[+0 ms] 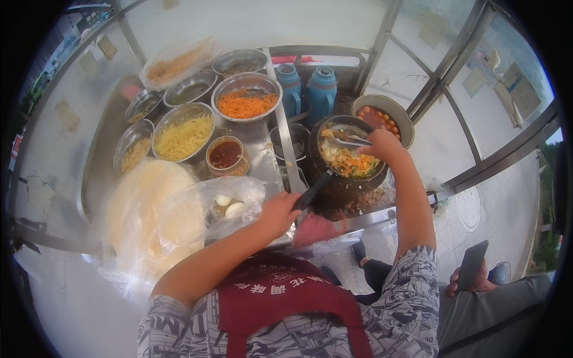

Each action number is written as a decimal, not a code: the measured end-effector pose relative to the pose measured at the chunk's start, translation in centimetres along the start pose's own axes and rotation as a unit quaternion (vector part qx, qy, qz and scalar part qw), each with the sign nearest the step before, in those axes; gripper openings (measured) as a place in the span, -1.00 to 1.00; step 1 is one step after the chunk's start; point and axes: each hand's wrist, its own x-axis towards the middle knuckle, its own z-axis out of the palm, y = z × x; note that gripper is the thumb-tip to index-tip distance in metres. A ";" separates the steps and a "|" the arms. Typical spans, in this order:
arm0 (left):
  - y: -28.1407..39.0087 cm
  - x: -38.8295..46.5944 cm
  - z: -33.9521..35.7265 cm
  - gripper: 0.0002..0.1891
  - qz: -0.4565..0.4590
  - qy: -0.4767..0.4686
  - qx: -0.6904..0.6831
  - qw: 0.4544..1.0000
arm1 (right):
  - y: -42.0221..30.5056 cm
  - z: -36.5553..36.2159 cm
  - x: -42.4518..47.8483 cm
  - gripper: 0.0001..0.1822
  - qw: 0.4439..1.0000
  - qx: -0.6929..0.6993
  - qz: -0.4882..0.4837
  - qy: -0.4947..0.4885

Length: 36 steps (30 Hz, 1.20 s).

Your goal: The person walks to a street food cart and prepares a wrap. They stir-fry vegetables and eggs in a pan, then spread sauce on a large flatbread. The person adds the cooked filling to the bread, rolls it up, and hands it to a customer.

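My left hand point(278, 215) grips the black handle point(314, 190) of a dark frying pan point(320, 134). The pan sits over a round stove at the right of the counter. In it lies a mix of shredded vegetables point(351, 163) with orange carrot strips and pale pieces. My right hand point(384, 145) holds metal tongs point(351, 142), whose ends reach into the food at the pan's middle. Part of the tongs is hidden by my fingers. A red cloth point(315, 230) hangs at the counter edge below the pan handle.
Behind the pan stand a pot of eggs in brown liquid point(405, 118) and two blue thermos flasks point(322, 91). Leftward are bowls of carrot shreds point(246, 105) and potato shreds point(184, 134), a jar of red sauce point(226, 154), and bagged flatbreads point(138, 215). A person's hand point(479, 279) holds a phone point(473, 264).
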 end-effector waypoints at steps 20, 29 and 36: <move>1.8 -3.0 -1.6 -0.47 -0.030 -0.017 0.007 0.999 | -6.5 -1.9 -12.3 -0.55 0.984 -0.113 0.132 0.034; 3.6 -5.4 -5.1 -0.44 0.005 -0.160 0.011 0.987 | -2.8 -0.7 -9.0 -0.50 0.978 -0.025 0.193 0.075; 5.7 -9.9 -12.3 -0.60 0.047 -0.210 -0.054 0.975 | -1.7 2.4 -8.1 -0.49 0.983 -0.016 0.176 0.045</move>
